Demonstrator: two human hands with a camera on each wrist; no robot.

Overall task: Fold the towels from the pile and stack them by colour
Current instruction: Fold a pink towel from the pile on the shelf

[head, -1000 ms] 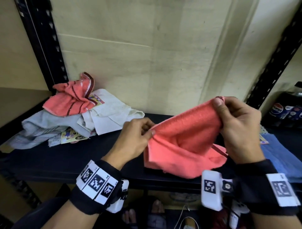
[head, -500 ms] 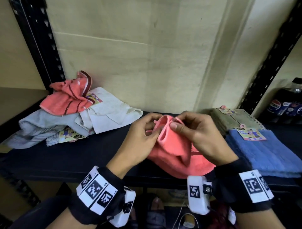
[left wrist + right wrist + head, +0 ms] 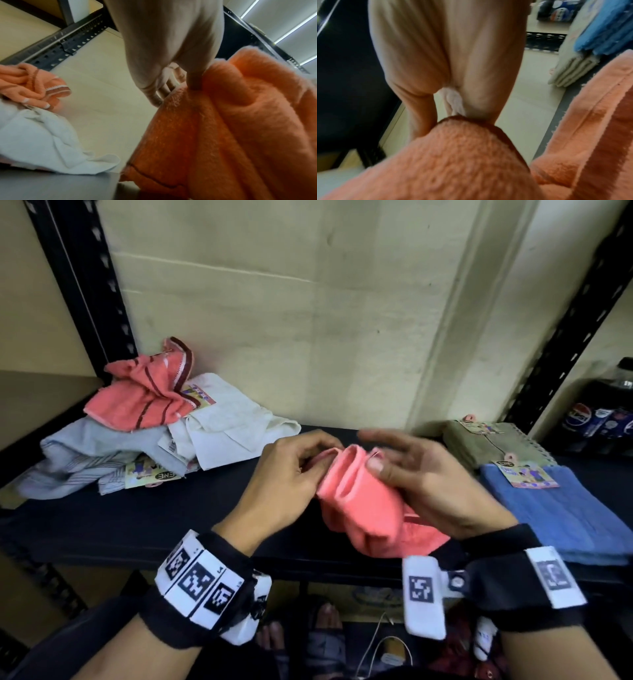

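A coral towel [image 3: 370,508] hangs doubled over between my hands, above the front of the black shelf [image 3: 137,525]. My left hand [image 3: 320,460] pinches its upper edges, the thumb pressed into the cloth [image 3: 195,83]. My right hand [image 3: 376,457] holds the fold beside it, thumb in front and fingers reaching behind; in the right wrist view the fold [image 3: 462,135] sits between thumb and fingers. The unfolded pile lies at back left: a striped coral towel [image 3: 147,398] on a white towel [image 3: 233,433] and a grey striped towel [image 3: 85,460].
At the right lie a folded olive towel [image 3: 489,443] and, in front of it, a folded blue towel [image 3: 565,508], both with paper labels. Pepsi bottles [image 3: 596,416] stand at far right. Black slotted uprights frame the shelf; a wall closes the back.
My hands, which held the coral towel stretched wide, have come together at the middle, doubling the towel over. The right hand dropped lower and leftward; its fingers are now more spread.
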